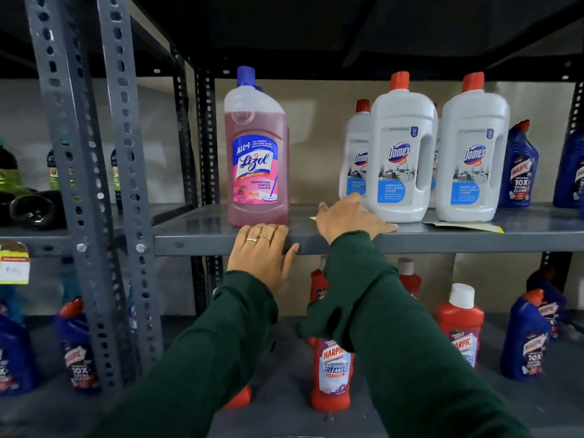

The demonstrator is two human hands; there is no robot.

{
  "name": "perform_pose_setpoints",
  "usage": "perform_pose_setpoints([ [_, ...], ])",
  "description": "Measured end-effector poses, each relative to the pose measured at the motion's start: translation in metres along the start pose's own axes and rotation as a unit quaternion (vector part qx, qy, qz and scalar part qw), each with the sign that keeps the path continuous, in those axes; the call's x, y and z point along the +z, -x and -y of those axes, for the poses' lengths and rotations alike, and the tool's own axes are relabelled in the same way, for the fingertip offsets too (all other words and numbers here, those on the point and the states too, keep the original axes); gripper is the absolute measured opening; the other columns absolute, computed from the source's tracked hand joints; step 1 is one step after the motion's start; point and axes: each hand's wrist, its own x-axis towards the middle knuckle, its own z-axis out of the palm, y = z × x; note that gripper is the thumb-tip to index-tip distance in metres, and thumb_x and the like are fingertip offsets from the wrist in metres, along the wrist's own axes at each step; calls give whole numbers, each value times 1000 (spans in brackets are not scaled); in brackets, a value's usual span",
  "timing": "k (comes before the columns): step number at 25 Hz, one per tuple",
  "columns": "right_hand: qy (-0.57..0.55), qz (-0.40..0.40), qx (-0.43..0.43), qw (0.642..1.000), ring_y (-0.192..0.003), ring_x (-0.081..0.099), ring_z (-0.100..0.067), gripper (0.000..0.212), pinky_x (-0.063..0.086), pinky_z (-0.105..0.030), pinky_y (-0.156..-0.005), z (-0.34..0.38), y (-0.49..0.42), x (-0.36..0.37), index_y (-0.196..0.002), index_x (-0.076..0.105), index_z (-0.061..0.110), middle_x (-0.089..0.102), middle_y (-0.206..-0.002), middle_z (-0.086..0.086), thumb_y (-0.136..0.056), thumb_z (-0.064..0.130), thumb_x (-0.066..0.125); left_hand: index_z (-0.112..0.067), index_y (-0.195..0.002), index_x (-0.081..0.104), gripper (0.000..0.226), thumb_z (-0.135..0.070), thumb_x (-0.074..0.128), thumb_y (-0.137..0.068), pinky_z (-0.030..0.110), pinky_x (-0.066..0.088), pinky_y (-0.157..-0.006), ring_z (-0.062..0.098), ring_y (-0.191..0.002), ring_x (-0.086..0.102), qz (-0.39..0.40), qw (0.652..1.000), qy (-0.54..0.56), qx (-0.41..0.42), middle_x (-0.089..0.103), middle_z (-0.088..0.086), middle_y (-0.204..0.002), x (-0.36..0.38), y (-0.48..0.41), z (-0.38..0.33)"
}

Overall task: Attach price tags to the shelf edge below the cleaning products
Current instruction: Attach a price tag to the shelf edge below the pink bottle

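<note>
My left hand (262, 254) lies flat against the grey shelf edge (474, 243), fingers hooked over its top, just below the pink Lizol bottle (256, 153). My right hand (347, 218) rests palm down on the shelf surface between the Lizol bottle and the white Domex bottles (399, 153). A yellow tag corner (313, 218) peeks out from under its thumb side. A yellow-edged sheet of tags (464, 227) lies on the shelf under the front of the right Domex bottle. I cannot see whether a tag sits under my left palm.
Blue Harpic bottles (518, 172) stand at the right of the same shelf. Red and blue Harpic bottles (331, 371) fill the shelf below. Perforated grey uprights (126, 184) stand on the left. A yellow price tag (14, 263) hangs on the neighbouring rack's edge.
</note>
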Motion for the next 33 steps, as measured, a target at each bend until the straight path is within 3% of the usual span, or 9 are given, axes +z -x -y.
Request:
perform_pose_setpoints([
  [6,29,25,41,998,-120,37,-45,45,8,-77,-103,19,-9,5,-120,35,8,47,-127,-25,-82,24,52,-1,-97,59,45,-37,35,-86,40,32,-77,32,-80,60,9,1000,2,15,68,16,-89,-1,0,2],
  [10,-36,-39,-7,999,-115,46,-40,41,28,-63,-102,15,-8,9,-116,40,3,56,-121,-20,-81,18,56,-1,-99,58,46,-37,34,-86,41,31,-79,32,-81,59,18,1000,0,19,67,16,-91,-2,1,2],
  [13,-124,-82,-77,986,-108,53,-41,33,42,-48,-90,6,1,4,-117,38,1,55,-120,-22,-87,10,47,-1,-100,59,46,-38,34,-86,43,38,-79,32,-82,60,31,999,7,19,68,16,-92,-1,1,2],
  [17,-347,-111,-143,920,-100,58,-36,26,50,-44,-83,-10,7,-7,-116,50,13,60,-106,-14,-90,11,45,2,-107,58,48,-33,32,-86,42,35,-85,35,-88,62,0,997,83,2,68,21,-98,-3,1,4],
  [20,-531,-39,-142,834,-94,62,-23,19,52,-42,-89,-27,17,-16,-105,62,12,65,-97,-5,-93,15,48,4,-130,34,53,-32,35,-91,41,33,-99,37,-115,47,-65,970,231,-29,51,27,-127,-12,4,4],
  [22,-502,-2,-191,843,-90,60,-18,17,50,-37,-88,-37,30,-16,-103,64,8,63,-95,-5,-91,14,52,-4,-135,21,55,-40,34,-95,37,19,-109,37,-129,27,-127,952,276,-45,29,23,-141,-19,2,5],
  [24,-412,26,-261,872,-91,58,-17,16,49,-35,-88,-41,41,-13,-101,65,9,61,-94,-4,-90,12,55,-15,-134,24,50,-46,29,-95,40,13,-110,38,-131,16,-160,960,224,-52,21,21,-145,-21,0,9],
  [28,-271,17,-358,893,-86,58,-21,17,46,-32,-80,-43,59,-10,-102,67,11,65,-91,-12,-89,10,55,-17,-105,60,30,-38,48,-87,46,28,-100,30,-123,28,-172,970,160,-57,54,17,-127,-26,6,22],
  [33,-193,-16,-426,884,-92,56,-30,19,31,-20,-72,-37,77,0,-103,67,11,71,-93,-16,-87,11,59,-17,-79,72,23,-32,55,-81,37,29,-82,18,-91,47,-149,974,170,12,74,1,-75,-37,18,32],
])
